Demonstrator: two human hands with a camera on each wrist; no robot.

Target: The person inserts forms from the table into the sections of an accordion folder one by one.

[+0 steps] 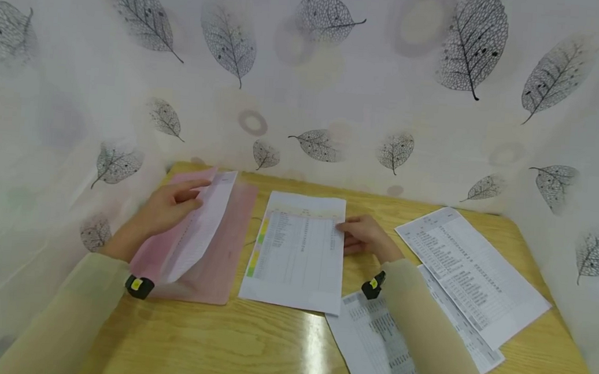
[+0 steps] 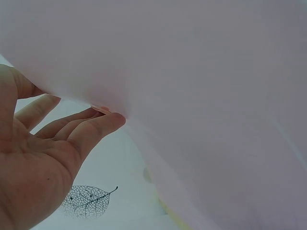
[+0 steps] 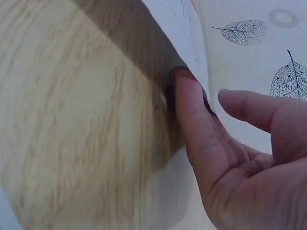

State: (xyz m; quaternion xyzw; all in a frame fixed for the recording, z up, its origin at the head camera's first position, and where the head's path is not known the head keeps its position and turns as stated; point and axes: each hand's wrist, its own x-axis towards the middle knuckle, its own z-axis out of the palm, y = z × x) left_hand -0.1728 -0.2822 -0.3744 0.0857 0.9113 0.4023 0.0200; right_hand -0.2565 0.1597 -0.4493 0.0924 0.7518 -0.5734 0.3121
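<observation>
While the pink folder (image 1: pixel 222 251) is lifted by the left hand (image 1: pixel 170 207), the printed sheet's (image 1: pixel 297 250) edge is pinched by the right hand (image 1: pixel 364 236).

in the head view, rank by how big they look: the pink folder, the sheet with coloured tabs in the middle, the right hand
1. Middle sheet and pink folder: close, sheet slightly larger; the folder is partly hidden, so unsure.
2. Right hand: clearly smallest.

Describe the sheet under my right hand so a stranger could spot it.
On the wooden table, between the pink plastic folder and overlapping plain sheets, lies one white printed sheet. The right hand touches its edge. Only it has yellow-green marks down its left margin.
</observation>
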